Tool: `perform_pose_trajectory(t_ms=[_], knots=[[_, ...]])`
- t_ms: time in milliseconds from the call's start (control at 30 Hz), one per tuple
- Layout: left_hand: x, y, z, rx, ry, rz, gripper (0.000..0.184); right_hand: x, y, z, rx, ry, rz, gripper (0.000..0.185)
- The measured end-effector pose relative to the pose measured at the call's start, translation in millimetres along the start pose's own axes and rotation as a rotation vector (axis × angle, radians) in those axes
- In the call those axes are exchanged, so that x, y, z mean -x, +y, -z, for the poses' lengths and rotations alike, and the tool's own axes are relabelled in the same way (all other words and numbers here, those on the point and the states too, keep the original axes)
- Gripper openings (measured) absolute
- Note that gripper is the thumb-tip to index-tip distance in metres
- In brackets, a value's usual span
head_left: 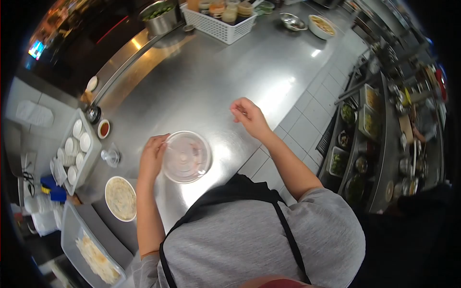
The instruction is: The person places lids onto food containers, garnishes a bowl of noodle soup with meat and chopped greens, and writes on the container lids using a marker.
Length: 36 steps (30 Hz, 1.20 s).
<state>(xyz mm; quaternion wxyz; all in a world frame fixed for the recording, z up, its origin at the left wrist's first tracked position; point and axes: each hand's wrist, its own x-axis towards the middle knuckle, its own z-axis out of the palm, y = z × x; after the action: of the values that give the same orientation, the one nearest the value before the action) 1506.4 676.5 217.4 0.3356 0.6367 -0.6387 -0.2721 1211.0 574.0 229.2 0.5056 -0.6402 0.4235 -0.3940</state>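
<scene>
A round plastic bowl with a clear lid stands on the steel counter in front of my body. Reddish pieces show dimly through the lid. My left hand has its fingers curled against the bowl's left rim, gripping it. To the upper right, apart from the bowl, my right hand is over the counter with its fingers curled in and nothing visible in them. Left of my left forearm sits a white bowl of pale, creamy food. A small cup of reddish-brown sauce stands farther up on the left.
A white tray of small cups and a grey tub with pale flat pieces line the left side. At the back are a white basket, a metal pot and a steel bowl. Ingredient shelves stand at right.
</scene>
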Motion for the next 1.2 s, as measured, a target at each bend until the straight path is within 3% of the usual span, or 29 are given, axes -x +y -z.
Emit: perform_pose_trajectory(t_ms=[33,100,233,300,333,433,500,533,633,667,733,767,833,900,933,967,1067,1133,1200], knots=[[-4,-8,9,-0.102,0.002,0.016,0.022,15,-1,13,0.004,0.036,0.010,0.005],[-11,-12,27,-0.245,-0.014,-0.008,0.022,53,-2,30,0.475,0.025,-0.095,0.009],[-36,-35,51,-0.618,-0.099,-0.065,0.026,147,5,23,0.482,0.158,-0.052,0.013],[-42,-12,63,-0.865,-0.202,-0.134,0.026,201,-1,0,0.637,0.211,-0.029,0.020],[-48,-11,63,-0.893,-0.170,-0.192,0.026,230,2,-18,0.646,0.297,0.042,0.028],[-55,12,53,-0.771,-0.148,-0.430,0.028,325,15,-84,0.674,0.462,-0.059,0.030],[-46,49,34,-0.685,-0.247,-0.629,0.030,381,10,-120,0.456,0.340,-0.463,0.027],[-33,72,22,-0.588,-0.346,-0.741,0.030,411,14,-139,0.494,0.400,-0.479,0.026],[30,131,-23,-0.223,-0.795,-0.925,0.032,494,-8,-176,0.562,0.604,-0.745,0.026],[51,142,-41,-0.205,-0.838,-1.000,0.032,528,5,-189,0.567,0.717,-0.802,0.026],[65,163,-83,-0.177,-1.189,-0.902,0.033,575,22,-204,0.537,0.913,-1.033,0.026],[107,188,-87,-0.280,-1.239,-0.881,0.034,617,41,-223,0.488,0.948,-1.128,0.030],[153,196,-121,-0.265,-1.243,-1.134,0.035,696,68,-281,0.489,0.946,-1.222,0.048],[209,199,-147,-0.228,-1.390,-1.256,0.037,761,65,-349,0.202,0.972,-1.509,0.054],[243,198,-159,-0.302,-1.435,-1.342,0.038,800,85,-393,0.212,0.940,-1.625,0.058],[281,200,-165,-0.376,-1.487,-1.305,0.039,825,74,-429,0.148,0.961,-1.678,0.051],[395,198,-182,-0.350,-1.785,-1.444,0.039,888,74,-552,0.047,1.067,-1.737,0.037],[477,198,-183,-0.379,-1.951,-1.552,0.040,912,67,-625,-0.523,1.511,-1.590,0.025],[558,197,-191,-0.473,-2.043,-1.624,0.040,928,57,-672,-0.692,1.630,-1.575,0.019]])
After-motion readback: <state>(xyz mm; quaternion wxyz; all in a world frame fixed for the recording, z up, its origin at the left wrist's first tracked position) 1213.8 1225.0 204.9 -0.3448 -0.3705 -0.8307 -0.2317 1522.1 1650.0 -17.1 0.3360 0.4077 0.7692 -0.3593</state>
